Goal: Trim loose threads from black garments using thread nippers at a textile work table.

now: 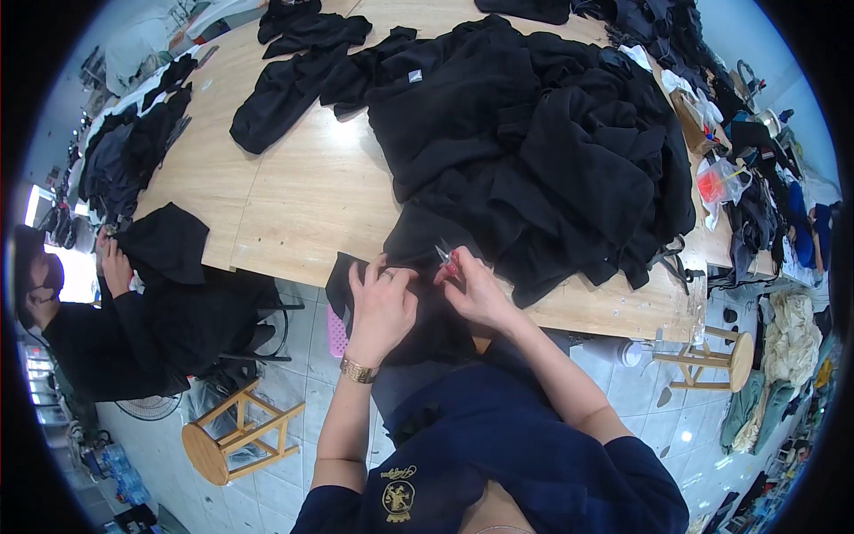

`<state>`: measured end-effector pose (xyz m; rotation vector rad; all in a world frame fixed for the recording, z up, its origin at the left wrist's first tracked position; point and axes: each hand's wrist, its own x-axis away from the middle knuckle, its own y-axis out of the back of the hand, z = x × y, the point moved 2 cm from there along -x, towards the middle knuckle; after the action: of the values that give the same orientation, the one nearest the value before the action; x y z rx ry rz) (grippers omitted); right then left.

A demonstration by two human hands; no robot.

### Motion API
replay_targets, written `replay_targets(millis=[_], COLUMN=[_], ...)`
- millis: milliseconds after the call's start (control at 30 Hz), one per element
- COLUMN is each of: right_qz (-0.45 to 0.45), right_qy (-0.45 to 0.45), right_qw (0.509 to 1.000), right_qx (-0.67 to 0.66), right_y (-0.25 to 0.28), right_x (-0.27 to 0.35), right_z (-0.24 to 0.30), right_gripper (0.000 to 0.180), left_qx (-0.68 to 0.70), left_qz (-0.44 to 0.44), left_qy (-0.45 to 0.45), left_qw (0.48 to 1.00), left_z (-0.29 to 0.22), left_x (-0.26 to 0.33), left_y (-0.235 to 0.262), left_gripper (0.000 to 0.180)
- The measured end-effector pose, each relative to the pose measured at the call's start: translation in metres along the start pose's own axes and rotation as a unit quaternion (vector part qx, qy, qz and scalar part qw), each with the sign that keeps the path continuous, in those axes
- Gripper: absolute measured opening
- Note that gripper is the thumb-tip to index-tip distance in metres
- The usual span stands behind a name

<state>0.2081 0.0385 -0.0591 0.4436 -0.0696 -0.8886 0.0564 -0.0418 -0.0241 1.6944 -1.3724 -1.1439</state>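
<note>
My left hand [382,303] presses flat on a black garment [418,258] that hangs over the near edge of the wooden table [302,196]. A gold watch sits on that wrist. My right hand [471,285] is closed on small red-handled snips [445,258], their tips touching the same black fabric just right of my left fingers. A large heap of black garments [543,142] lies right behind both hands.
A person in black sits at the left table edge, both hands on a black cloth [165,240]. More black pieces [294,62] lie at the far side. Wooden stools stand at lower left [236,436] and right [712,356]. Clutter and bags [721,178] line the right edge.
</note>
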Motion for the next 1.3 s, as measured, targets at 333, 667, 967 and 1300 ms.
replay_targets(millis=[333,667,967,1300], right_qz=[-0.132,-0.085,-0.052,-0.038], right_qy=[-0.007,-0.013,-0.014,-0.036], right_qw=[0.971,0.989,0.931,0.999], right_qx=[-0.198,-0.116,-0.36,0.003], right_y=[0.013,0.015,0.029,0.029], right_x=[0.001,0.009,0.01,0.008], right_z=[0.003,0.055,0.056,0.05], right_gripper=[0.025,0.025,0.03,0.034], left_qx=[0.276,0.625,0.633,0.701], left_qz=[-0.053,-0.071,-0.105,-0.083], left_qy=[0.019,0.174,0.225,0.239], left_qw=[0.959,0.758,0.733,0.667], left_z=[0.003,-0.014,-0.005,-0.001], left_x=[0.002,0.002,0.003,0.004], left_y=[0.013,0.005,0.004,0.003], left_gripper=[0.01,0.004,0.002,0.002])
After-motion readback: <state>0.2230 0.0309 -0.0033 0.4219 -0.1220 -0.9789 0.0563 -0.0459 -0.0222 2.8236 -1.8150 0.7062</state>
